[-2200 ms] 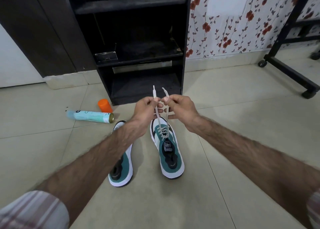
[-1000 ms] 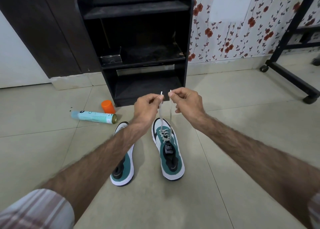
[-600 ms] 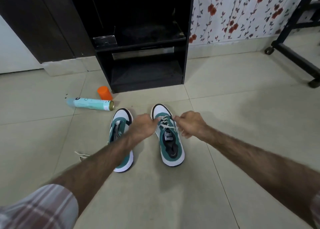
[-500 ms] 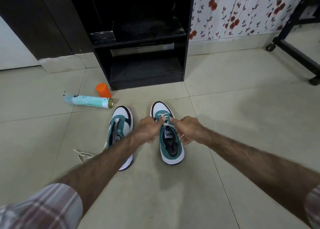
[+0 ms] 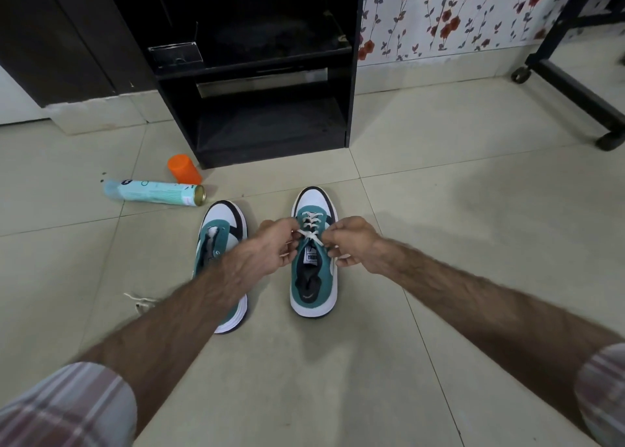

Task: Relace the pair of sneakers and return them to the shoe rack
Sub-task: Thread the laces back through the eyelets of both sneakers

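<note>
- Left hand (image 5: 267, 248): fingers curled, pinching 1 end of the white lace (image 5: 311, 236) over the right-side sneaker (image 5: 315, 257).
- Right hand (image 5: 351, 243): fingers curled, pinching the other lace end; the 2 ends cross between the hands, just above the tongue.
- Right-side sneaker: upright on the tiled floor (image 5: 439, 209), toe toward the black shoe rack (image 5: 257, 74), laced through its forward eyelets.
- Left-side sneaker (image 5: 220, 243): just beside it, unlaced, partly hidden by the left forearm.
- Loose lace (image 5: 140, 303): on the floor left of that sneaker.
- Spray can (image 5: 154, 192): lying on its side, near an orange cap (image 5: 184, 169), left of the rack.
</note>
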